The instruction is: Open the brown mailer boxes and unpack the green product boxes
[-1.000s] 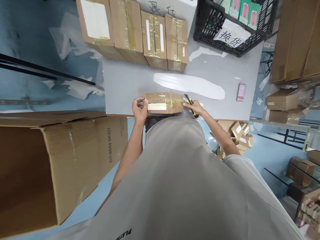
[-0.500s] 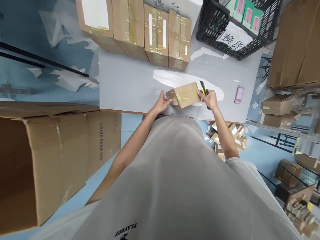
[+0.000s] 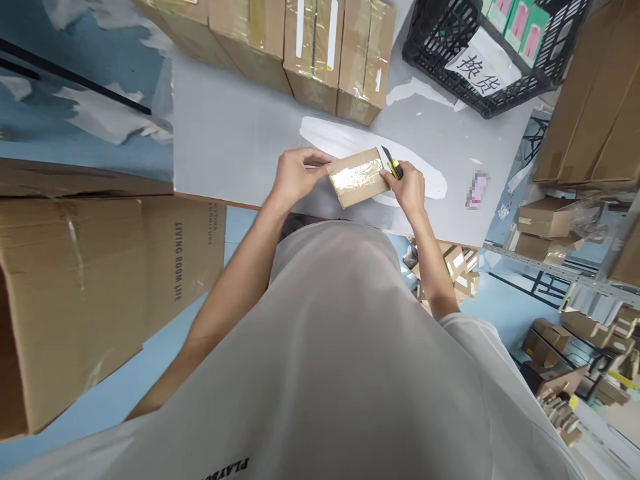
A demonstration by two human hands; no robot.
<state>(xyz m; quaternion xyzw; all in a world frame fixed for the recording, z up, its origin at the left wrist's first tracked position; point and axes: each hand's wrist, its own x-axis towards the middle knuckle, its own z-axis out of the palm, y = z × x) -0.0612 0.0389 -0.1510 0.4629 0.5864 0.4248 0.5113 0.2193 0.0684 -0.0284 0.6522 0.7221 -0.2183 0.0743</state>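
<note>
Over the near half of the surface (image 3: 225,133), in front of me, is a small cardboard box (image 3: 359,179), slanted so that its right end is farther from me than its left. Shiny tape (image 3: 353,179) covers part of the upturned face. My left hand (image 3: 296,177) is at the left end: thumb and fingers converge there and pinch the edge near the far corner. My right hand (image 3: 411,192) is at the right end: its fingers are closed around a yellow-and-black knife (image 3: 395,167), and its thumb rests against the box. The dark blade (image 3: 387,155) is exposed, points away from me, and sits just beside the box. Whether the box touches the surface cannot be told from this view.

Below and beyond the box, a white patch (image 3: 323,133) runs across the surface. At the far side stands a row of taped boxes (image 3: 273,47). To their right is a black crate (image 3: 435,57) with a paper sign (image 3: 483,63) on its front and green-and-pink packages (image 3: 519,28) inside. A blurred pink item (image 3: 479,190) lies near the surface's right edge. To my left, beside the surface, stands a large carton (image 3: 100,267).
</note>
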